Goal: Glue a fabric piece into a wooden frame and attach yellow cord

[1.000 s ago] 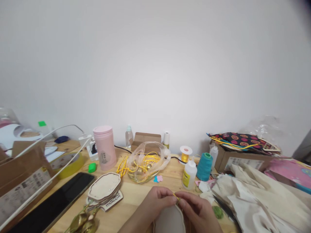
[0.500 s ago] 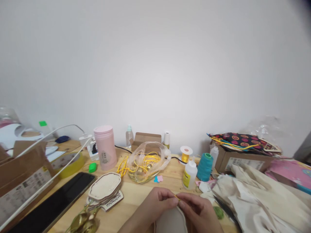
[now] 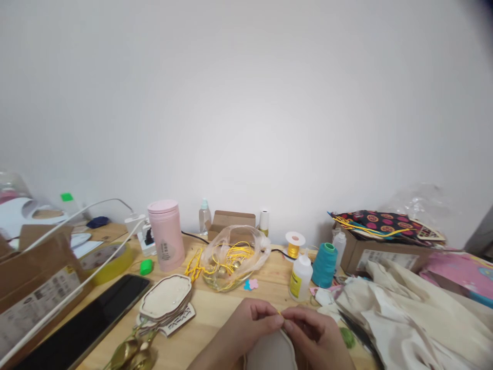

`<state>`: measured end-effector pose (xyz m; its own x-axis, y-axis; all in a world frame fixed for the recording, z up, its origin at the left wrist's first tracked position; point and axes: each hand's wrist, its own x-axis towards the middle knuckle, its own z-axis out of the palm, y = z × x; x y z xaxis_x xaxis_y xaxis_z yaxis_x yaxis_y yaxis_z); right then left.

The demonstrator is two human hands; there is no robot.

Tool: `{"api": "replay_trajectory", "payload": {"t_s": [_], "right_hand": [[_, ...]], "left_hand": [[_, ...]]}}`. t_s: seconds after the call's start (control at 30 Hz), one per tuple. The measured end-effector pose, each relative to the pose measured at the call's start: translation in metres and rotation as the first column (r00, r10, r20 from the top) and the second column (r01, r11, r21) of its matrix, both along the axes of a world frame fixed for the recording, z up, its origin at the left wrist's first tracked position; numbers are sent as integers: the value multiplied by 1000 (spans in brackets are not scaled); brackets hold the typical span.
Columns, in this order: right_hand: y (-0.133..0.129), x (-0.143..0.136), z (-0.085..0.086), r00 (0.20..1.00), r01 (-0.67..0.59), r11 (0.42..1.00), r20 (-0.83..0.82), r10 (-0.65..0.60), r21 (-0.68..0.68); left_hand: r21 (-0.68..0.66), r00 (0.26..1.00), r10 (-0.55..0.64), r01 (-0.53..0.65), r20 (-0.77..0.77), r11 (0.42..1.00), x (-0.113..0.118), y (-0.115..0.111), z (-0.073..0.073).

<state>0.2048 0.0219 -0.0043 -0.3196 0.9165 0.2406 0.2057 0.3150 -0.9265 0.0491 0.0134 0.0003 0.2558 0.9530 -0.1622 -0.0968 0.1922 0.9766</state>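
At the bottom centre, both hands meet above a pale plaque with a scalloped edge. My left hand is closed, thumb against fingers, pinching a yellow cord at the plaque's top. From the other side my right hand pinches the same cord, fingertips almost touching the left ones. Most of the cord is hidden by the fingers. To the left lies a stack of similar plaques, with brass bells in front of it. A clear bag beyond my hands holds yellow cords and bells.
A glue bottle, a teal thread cone and a yellow cord spool stand behind the right hand. Cream cloth heaps at right. A phone, pink tumbler, yellow tape roll and cardboard box occupy the left.
Hardly anything differs; both hands keep their pinch over the plaque, with only a very slight shift of the fingers.
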Motion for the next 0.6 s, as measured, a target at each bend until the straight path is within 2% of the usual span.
{"api": "replay_trajectory", "payload": {"t_s": [0.33,0.6], "right_hand": [[-2,0,-4,996,-80,992,-52,75,-100],[3,-1,-6,996,-28,995,-86,20,-99]], "left_hand": [[84,994,18,-9,-110,996,0,0,-3],[82,989,15,-3,-145,997,0,2,-3]]}}
